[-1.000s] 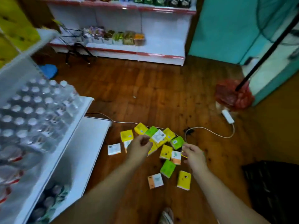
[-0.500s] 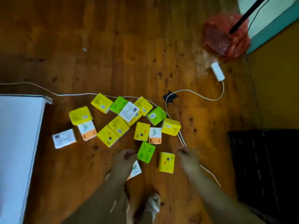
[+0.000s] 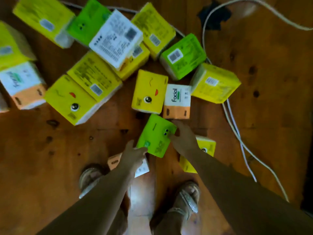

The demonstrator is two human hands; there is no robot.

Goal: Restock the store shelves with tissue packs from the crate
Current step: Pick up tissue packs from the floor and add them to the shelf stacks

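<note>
Several tissue packs in yellow, green and white-orange wrappers lie scattered on the wooden floor. A green tissue pack (image 3: pixel 155 134) with small eyes printed on it lies nearest to me. My right hand (image 3: pixel 184 139) pinches its right edge with curled fingers. My left hand (image 3: pixel 133 155) reaches its lower left corner, fingers stretched out and touching it. A yellow pack (image 3: pixel 207 145) lies partly under my right wrist, and a white-orange pack (image 3: pixel 115 162) partly under my left hand. No crate or shelf is clearly visible.
A white cable (image 3: pixel 237 133) runs along the floor to the right of the packs. My two sandalled feet (image 3: pixel 188 195) stand just below the hands. A dark object (image 3: pixel 309 167) sits at the right edge. More packs (image 3: pixel 149 94) crowd the floor beyond the green one.
The view has dropped much closer to the floor. Both hands have moved in onto the green pack, the right hand now pinching its edge and the left touching its corner.
</note>
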